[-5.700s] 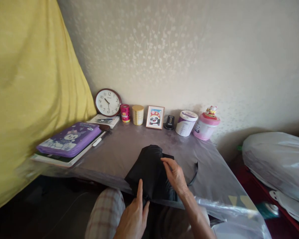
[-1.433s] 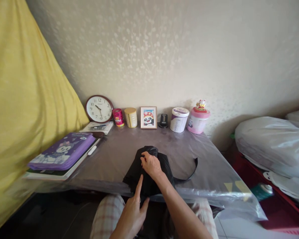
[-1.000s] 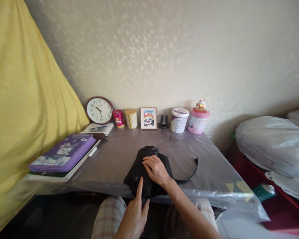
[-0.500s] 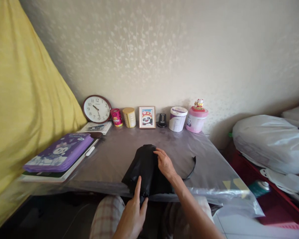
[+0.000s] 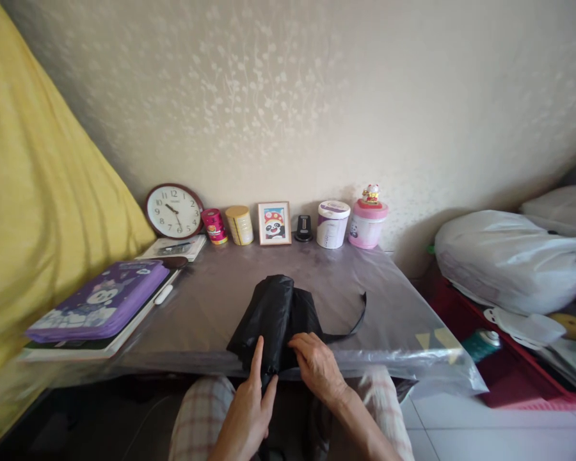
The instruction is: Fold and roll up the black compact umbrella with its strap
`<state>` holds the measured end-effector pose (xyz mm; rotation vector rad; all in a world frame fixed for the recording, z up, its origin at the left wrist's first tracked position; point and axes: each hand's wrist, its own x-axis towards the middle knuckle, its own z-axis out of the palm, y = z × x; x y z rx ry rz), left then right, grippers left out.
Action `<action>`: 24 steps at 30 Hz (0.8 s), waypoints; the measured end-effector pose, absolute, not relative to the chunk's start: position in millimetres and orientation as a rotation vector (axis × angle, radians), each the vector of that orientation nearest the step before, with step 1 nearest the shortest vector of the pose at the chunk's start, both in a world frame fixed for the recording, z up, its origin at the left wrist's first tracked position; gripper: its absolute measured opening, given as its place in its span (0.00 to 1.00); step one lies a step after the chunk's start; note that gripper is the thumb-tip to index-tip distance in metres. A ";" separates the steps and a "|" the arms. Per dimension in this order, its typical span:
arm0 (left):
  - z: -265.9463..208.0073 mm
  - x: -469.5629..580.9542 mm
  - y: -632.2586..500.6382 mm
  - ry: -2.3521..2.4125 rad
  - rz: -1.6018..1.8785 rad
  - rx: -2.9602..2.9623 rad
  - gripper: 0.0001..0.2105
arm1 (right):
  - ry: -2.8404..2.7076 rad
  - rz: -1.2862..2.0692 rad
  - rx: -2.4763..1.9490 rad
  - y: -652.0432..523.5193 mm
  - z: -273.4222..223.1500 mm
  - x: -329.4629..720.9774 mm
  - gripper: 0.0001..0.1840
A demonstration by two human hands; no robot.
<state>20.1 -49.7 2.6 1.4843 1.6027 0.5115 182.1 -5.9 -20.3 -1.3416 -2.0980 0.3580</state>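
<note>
My left hand (image 5: 249,410) presses the black bag (image 5: 273,314) with a straight forefinger. My right hand (image 5: 319,368) lies curled on its near edge; any grip is hidden.

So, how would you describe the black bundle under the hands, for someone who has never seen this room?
Find the table under clear plastic, standing against the pale flowered wall. At the middle of its near edge lies the black bundle, a rolled dark fabric with a thin strap trailing to its right; both hands touch its near end. It is the only black, soft thing there, apart from the row of tins by the wall.
</note>
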 end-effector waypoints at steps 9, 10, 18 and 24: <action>2.1 24.5 -51.0 1.650 0.482 1.505 0.30 | -1.941 0.275 -1.481 -22.8 -29.4 178.3 0.20; 1.6 24.7 -51.0 1.648 0.482 1.512 0.30 | -1.935 0.271 -1.476 -23.2 -30.1 178.5 0.20; -2.8 25.8 -52.8 1.606 0.550 1.543 0.30 | -1.907 0.203 -1.405 -22.5 -38.9 181.3 0.23; -15.9 24.9 -51.8 1.597 0.642 1.559 0.30 | -1.915 0.138 -1.378 -23.2 -41.6 182.2 0.24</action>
